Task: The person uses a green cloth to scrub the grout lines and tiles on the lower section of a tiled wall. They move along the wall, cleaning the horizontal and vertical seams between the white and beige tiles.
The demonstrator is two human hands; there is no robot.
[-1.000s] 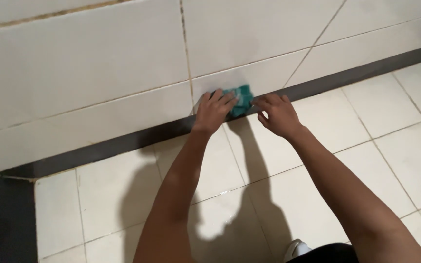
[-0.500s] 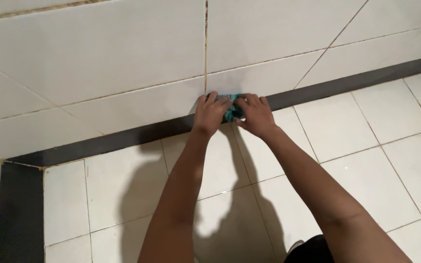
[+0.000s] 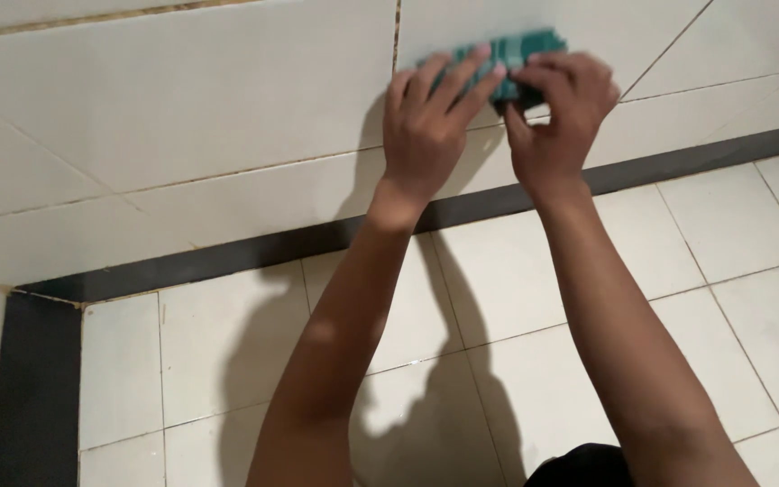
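Both hands' grip on green scrub pad (image 3: 525,47), against wall tile (image 3: 182,99).

green scrub pad (image 3: 507,54) | flat against wall tile | partly covered

pale tiled wall (image 3: 182,108) — a green scrub pad (image 3: 520,45) pressed flat against it.

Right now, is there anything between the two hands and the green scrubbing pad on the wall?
Nothing visible. The left hand and the right hand both lie directly on the green scrubbing pad, pressing it against the white wall tile.
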